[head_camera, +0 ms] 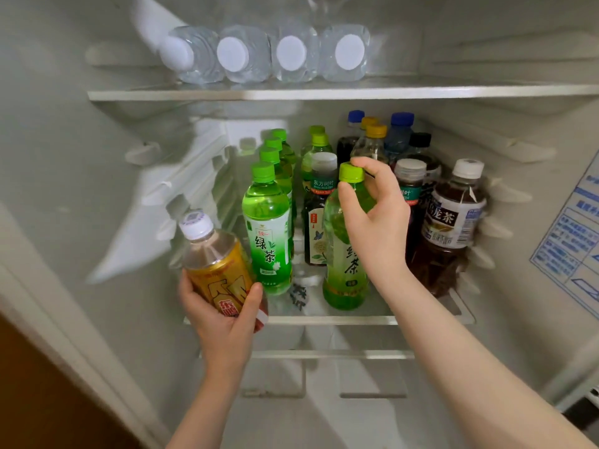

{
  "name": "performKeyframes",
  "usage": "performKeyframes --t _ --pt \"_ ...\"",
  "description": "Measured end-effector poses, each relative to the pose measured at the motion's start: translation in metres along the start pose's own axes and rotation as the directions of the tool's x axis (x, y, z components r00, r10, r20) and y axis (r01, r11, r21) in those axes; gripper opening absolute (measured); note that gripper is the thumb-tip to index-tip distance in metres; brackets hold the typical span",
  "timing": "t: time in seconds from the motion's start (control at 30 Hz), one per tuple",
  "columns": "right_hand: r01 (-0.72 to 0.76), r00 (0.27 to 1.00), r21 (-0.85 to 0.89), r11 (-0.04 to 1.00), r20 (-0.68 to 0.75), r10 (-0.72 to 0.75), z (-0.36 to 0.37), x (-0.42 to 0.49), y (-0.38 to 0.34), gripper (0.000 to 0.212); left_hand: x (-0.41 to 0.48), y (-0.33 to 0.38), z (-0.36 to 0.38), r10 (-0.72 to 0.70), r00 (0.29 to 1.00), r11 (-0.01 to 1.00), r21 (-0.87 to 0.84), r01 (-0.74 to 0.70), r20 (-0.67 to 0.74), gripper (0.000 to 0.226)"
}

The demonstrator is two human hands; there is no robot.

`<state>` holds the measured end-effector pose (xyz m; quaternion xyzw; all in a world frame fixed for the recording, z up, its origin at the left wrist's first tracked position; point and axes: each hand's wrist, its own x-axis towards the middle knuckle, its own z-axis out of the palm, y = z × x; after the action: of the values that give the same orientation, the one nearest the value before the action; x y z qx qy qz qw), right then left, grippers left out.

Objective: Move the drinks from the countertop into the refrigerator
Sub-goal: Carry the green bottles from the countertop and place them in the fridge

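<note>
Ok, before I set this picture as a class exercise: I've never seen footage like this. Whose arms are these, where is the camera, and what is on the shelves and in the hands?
No machine here: a person wears one camera on the head, looking down at their own arms inside an open refrigerator. The left hand holds a tilted yellow-labelled bottle in front of the middle shelf. The right hand grips an upright green tea bottle by its neck. That shelf holds more green tea bottles and dark tea bottles. Four water bottles lie on the upper shelf.
</note>
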<state>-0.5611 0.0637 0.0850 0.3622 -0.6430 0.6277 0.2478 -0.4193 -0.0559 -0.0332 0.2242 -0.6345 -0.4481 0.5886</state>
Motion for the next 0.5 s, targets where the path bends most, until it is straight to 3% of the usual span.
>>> performKeyframes --t 0.13,0.27,0.37,0.43,0.5 --pt "0.007 1.0 -0.06 0.998 0.022 -0.006 0.0 -0.002 0.001 0.033 0.018 -0.013 -0.009 -0.003 1.0 0.997 0.083 0.005 -0.03 0.098" --pt "-0.078 0.995 -0.103 0.992 0.052 0.083 -0.013 0.0 -0.001 0.041 0.028 -0.019 -0.009 0.045 0.994 0.982 0.177 -0.062 0.099 0.098" --pt "0.021 0.998 -0.296 0.955 -0.046 -0.036 -0.035 0.017 0.0 0.038 0.03 -0.022 -0.007 0.046 0.989 0.977 0.2 -0.075 0.143 0.096" --pt "0.097 0.992 -0.603 0.792 -0.004 -0.125 -0.048 0.033 0.003 0.037 0.032 -0.022 -0.006 0.041 0.989 0.981 0.183 -0.067 0.14 0.095" --pt "0.119 0.993 -0.824 0.554 0.082 -0.091 -0.055 0.045 0.009 0.04 0.034 -0.023 -0.006 0.03 0.988 0.985 0.164 -0.055 0.15 0.095"
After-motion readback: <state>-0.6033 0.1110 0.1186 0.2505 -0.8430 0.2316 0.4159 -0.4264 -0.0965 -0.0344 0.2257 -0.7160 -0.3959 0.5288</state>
